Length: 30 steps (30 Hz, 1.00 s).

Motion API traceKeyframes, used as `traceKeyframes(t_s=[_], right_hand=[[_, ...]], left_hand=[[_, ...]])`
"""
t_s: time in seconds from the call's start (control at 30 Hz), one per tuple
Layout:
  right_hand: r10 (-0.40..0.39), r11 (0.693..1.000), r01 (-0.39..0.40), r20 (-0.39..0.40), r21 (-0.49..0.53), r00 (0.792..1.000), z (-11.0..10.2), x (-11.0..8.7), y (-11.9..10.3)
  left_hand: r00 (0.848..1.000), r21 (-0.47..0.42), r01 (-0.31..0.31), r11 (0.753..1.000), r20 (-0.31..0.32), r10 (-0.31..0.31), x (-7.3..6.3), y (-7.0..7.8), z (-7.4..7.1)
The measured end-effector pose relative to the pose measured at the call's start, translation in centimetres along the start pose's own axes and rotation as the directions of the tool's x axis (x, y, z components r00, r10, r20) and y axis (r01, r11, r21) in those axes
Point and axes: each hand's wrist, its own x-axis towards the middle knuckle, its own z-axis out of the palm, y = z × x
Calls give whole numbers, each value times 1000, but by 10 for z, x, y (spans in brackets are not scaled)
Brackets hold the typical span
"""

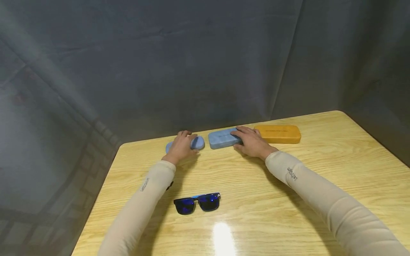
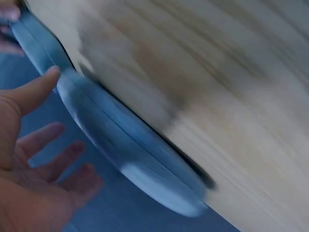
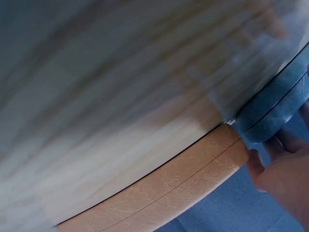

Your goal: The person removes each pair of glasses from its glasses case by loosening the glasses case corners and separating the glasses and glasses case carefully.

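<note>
My left hand [image 1: 182,146] is over a rounded light-blue glasses case [image 2: 125,140], which it partly hides in the head view. In the left wrist view its fingers are loosely spread, with the thumb by the case's end. To the right lies a blue-grey oblong glasses case [image 1: 221,139]. My right hand [image 1: 253,142] holds that case's right end, thumb at the front and fingers over the top. An orange oblong glasses case [image 1: 282,134] sits just beyond the right hand, its left end partly covered.
Sunglasses [image 1: 198,203] with dark-blue lenses lie on the wooden table [image 1: 272,220] nearer to me. A small dark object [image 1: 169,185] shows beside the left sleeve, mostly hidden. Grey curtains [image 1: 205,71] hang behind the table's far edge and along both sides.
</note>
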Motion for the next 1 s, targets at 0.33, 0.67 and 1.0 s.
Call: traceKeyframes(t_s=[0.33,0.67,1.0], right_hand=[[1,1000,-1,4,12,1000,4,1,-9],[-53,996,48,-58,-80,997,2,-5,-9],[-111,990,100,-115,-98,987,0,-13,-6]], left_hand=[[982,55,-180,982,72,176,9,29,11],[978,95,-206,974,35,204,2,30,14],[977,59,-209,976,-29,211,0,36,15]])
